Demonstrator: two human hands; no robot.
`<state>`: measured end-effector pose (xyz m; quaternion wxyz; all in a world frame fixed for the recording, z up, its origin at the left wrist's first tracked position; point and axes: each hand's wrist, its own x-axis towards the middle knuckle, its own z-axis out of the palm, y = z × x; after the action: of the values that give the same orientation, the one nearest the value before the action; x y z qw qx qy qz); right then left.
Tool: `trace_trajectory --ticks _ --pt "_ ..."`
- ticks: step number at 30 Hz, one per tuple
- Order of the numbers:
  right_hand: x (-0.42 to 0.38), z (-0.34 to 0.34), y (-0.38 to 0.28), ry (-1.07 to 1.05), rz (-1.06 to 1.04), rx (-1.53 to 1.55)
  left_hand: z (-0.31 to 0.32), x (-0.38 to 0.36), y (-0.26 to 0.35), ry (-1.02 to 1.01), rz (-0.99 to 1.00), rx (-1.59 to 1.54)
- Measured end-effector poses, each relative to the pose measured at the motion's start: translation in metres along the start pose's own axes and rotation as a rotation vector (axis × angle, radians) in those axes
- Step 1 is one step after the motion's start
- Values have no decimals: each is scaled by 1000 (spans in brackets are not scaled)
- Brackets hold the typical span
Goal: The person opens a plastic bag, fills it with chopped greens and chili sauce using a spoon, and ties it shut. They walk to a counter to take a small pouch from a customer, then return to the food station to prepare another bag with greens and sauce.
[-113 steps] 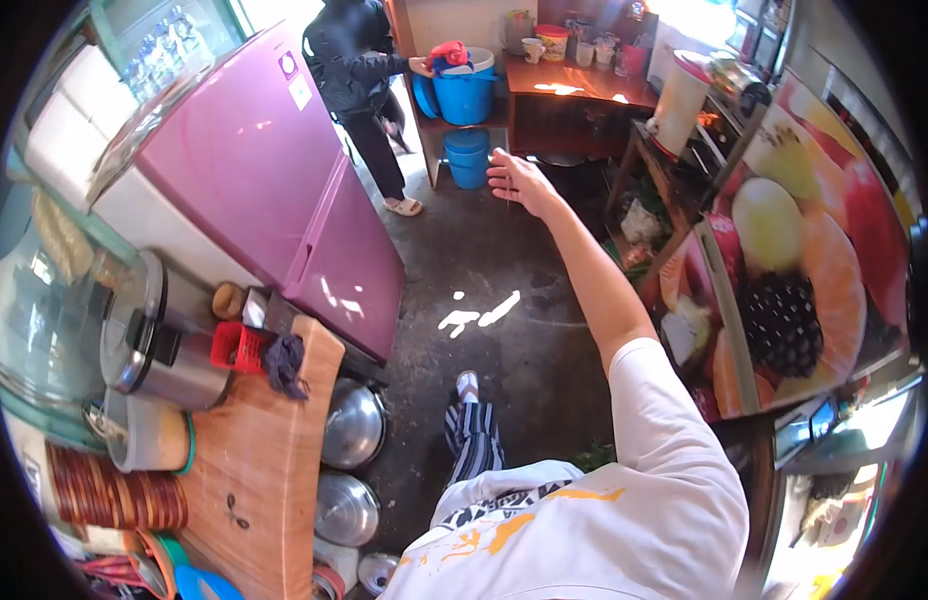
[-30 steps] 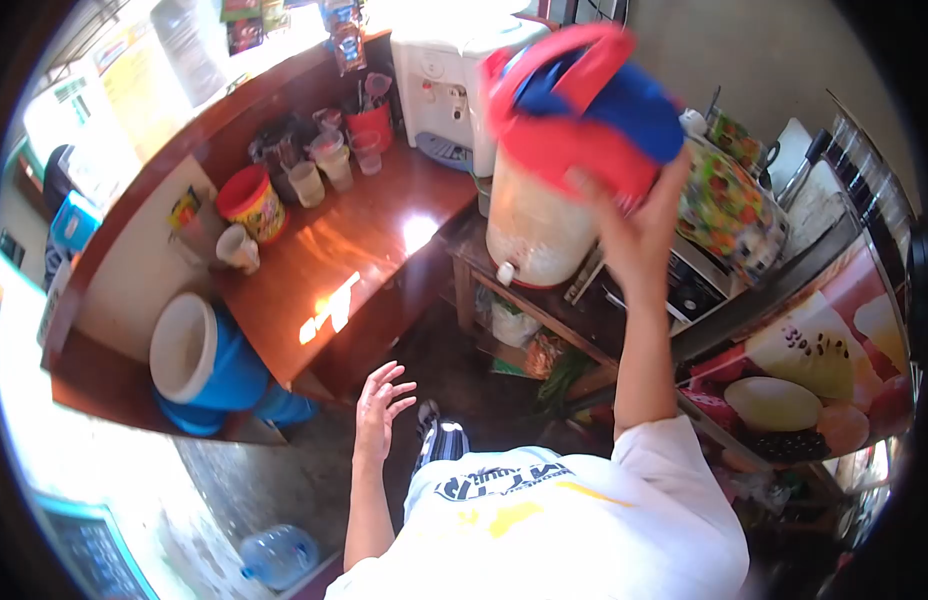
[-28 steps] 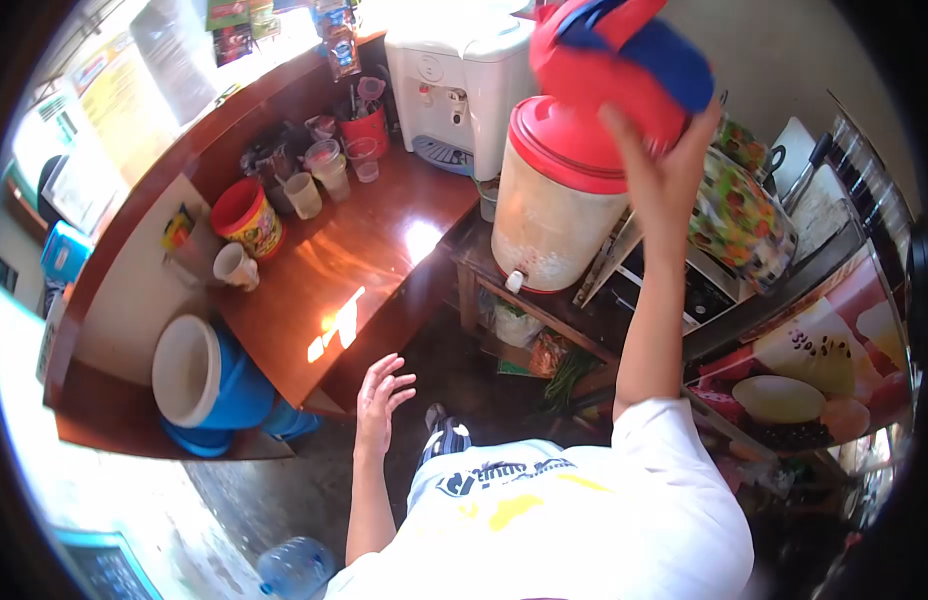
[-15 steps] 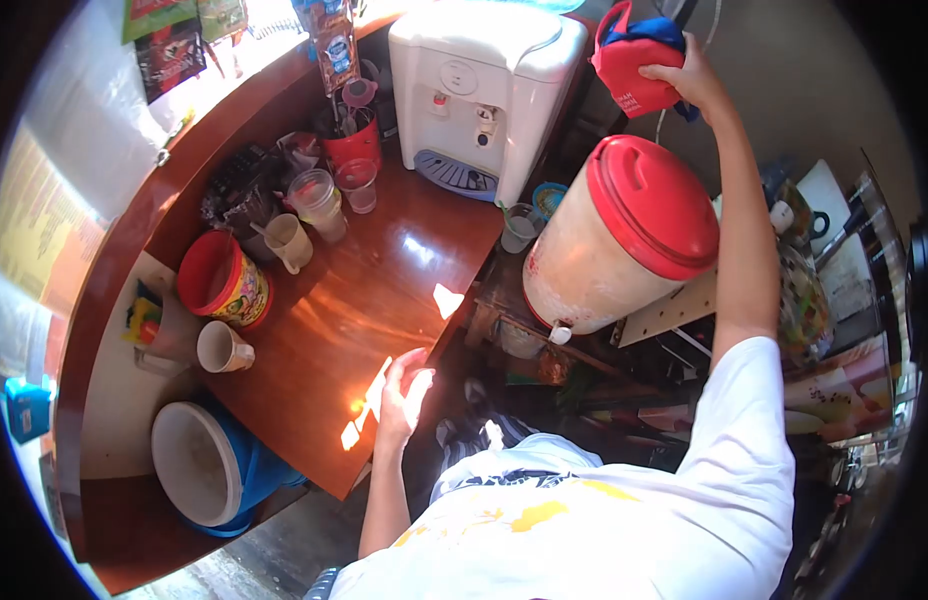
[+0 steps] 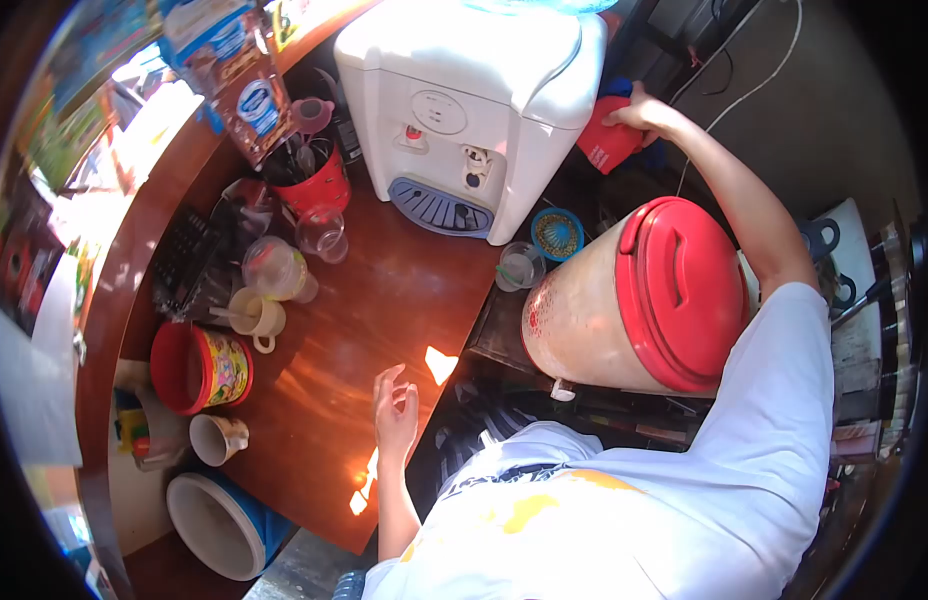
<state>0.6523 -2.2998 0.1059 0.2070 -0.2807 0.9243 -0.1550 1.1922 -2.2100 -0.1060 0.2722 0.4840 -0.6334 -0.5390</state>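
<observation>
At the upper right, my right hand (image 5: 639, 112) grips a red and blue cloth bag (image 5: 610, 137), reaching in behind the right side of the white water dispenser (image 5: 459, 105). Pale lettering shows on the red cloth; part of the blue is hidden. Below that arm stands a large drink cooler (image 5: 579, 300) with a red lid (image 5: 689, 290). My left hand (image 5: 394, 412) hovers over the right edge of the brown wooden table (image 5: 334, 400), empty, its fingers loosely bent and apart.
Along the table's left side are a red tub (image 5: 199, 368), a patterned mug (image 5: 219, 440), a cream cup (image 5: 256, 313), plastic cups (image 5: 276, 268) and a red utensil holder (image 5: 314, 185). A blue bowl (image 5: 556, 234) sits beside the dispenser. A white-rimmed bucket (image 5: 219, 525) stands lower left.
My right hand has carried the bag down and left, to beside the dispenser's back. The camera view has shifted closer to the dispenser. My left hand stays near the table edge.
</observation>
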Motion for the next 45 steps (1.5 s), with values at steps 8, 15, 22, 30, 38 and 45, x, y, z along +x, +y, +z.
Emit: trace_trajectory --ticks 8,15,22,30,38,45 --pt "123 82 78 -229 -548 -522 25 31 -31 -23 130 340" --pt "135 130 97 -426 -757 -1020 28 32 -47 -49 68 479" --pt "175 201 100 -457 -800 -1314 33 34 -41 -80 12 482" --pt "183 207 84 -491 -790 -1305 32 30 -48 -68 -6 412" --pt "190 216 70 -501 -787 -1304 36 30 -42 -53 -12 432" --pt "198 211 59 -521 -781 -1288 40 28 -43 -41 -50 423"
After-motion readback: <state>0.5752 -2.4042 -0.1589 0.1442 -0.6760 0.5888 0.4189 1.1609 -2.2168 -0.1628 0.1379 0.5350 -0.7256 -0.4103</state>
